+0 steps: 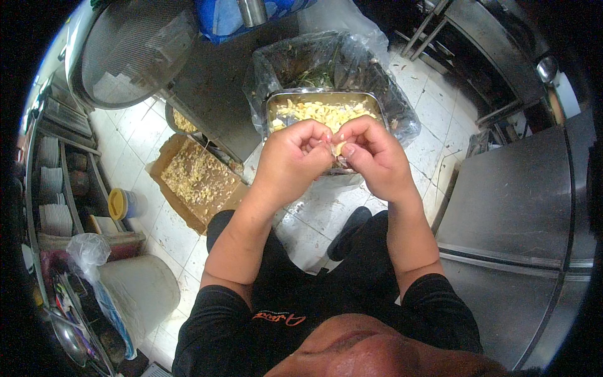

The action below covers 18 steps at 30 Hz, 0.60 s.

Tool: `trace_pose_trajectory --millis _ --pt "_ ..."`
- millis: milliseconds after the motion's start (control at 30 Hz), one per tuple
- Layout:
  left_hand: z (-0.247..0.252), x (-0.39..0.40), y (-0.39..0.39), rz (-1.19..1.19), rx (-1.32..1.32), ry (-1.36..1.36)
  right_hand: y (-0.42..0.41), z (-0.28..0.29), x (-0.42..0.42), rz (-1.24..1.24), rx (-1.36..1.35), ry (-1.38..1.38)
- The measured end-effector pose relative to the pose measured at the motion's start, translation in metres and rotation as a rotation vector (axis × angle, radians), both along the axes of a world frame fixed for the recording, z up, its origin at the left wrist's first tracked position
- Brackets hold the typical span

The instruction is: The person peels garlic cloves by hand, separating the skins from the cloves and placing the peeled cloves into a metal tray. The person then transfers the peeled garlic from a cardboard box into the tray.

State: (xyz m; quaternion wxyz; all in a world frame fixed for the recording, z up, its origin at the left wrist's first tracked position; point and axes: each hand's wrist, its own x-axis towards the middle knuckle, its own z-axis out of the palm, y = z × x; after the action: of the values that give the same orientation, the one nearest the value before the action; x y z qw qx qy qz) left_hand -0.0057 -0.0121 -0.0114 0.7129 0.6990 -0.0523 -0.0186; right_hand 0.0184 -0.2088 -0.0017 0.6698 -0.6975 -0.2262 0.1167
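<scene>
A small pale yellow clove, apparently garlic [338, 149], is held up in front of me between my two hands. The thumb and bent forefinger of my right hand [379, 158] pinch it. From the other side, the curled fingertips of my left hand [294, 158] press against its edge. Just below and beyond my fingers is a rectangular metal pan [271, 106] with many peeled cloves [306, 111] in it. My hands hide the near part of the pan.
The pan sits over a bin lined with a clear plastic bag [400, 115] holding green scraps. Left of it, a cardboard box [165, 200] holds cloves and skins. A large mesh strainer [136, 52], a yellow-lidded tub [118, 203], stacked plates [51, 181] and a steel cabinet [509, 202] surround me.
</scene>
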Motion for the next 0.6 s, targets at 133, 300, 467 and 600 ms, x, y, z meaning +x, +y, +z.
trace_pose_trajectory --millis 133,300,467,600 --pt "-0.002 -0.001 0.0 -0.085 -0.21 0.057 -0.005 0.001 0.002 0.073 0.11 0.078" --pt "0.001 0.0 0.001 0.047 -0.004 -0.067 -0.004 0.003 0.004 -0.003 0.137 0.01" --pt "0.006 -0.003 0.0 0.131 0.295 -0.286 0.002 0.004 0.0 -0.237 -0.228 -0.22" --pt "0.001 -0.001 0.002 0.101 0.244 -0.17 0.006 0.006 -0.002 -0.259 -0.346 -0.393"
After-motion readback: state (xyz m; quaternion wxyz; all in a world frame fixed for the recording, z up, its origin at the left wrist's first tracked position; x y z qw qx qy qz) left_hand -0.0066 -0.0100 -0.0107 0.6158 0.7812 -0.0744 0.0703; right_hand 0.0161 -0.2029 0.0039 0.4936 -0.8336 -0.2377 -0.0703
